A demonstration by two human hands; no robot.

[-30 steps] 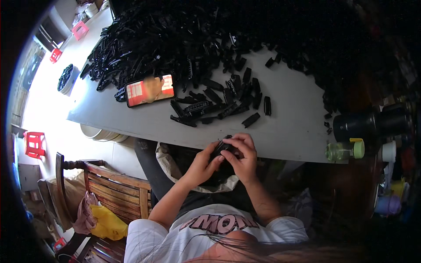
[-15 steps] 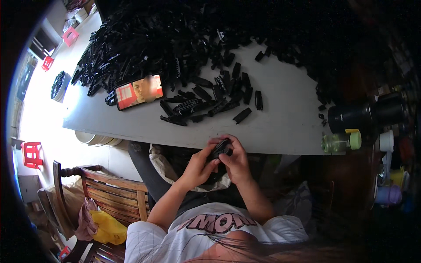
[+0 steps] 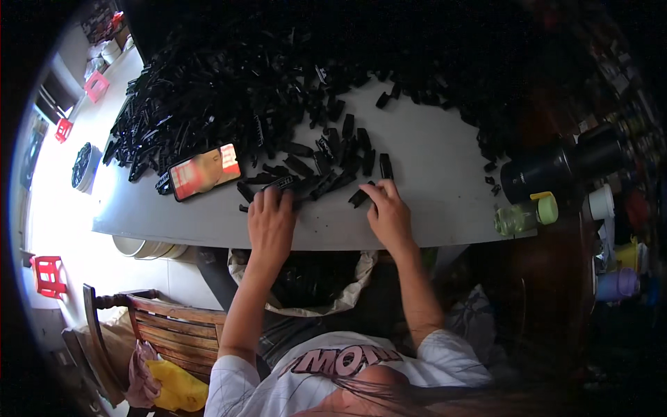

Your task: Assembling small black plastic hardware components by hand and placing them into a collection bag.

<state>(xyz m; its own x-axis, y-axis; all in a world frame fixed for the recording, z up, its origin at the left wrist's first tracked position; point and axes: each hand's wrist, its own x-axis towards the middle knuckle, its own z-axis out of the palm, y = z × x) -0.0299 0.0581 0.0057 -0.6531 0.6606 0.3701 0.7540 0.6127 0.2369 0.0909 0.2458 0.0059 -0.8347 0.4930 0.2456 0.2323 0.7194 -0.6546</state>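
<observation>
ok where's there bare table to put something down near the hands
Bare table lies right of the right hand, toward the dark flask. A strip runs below the phone. Crowded: the black parts pile ahead of the left hand.

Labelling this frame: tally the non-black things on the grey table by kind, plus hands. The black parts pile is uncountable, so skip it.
Phone, screen lit: 1
Clear bottle with green cap: 1
Hands on the table: 2, left hand and right hand, both at loose black parts
Total: 4

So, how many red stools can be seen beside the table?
3. One pink-red stool and one red stool stand on the floor at upper left; another red stool stands at lower left. More may be hidden.
</observation>
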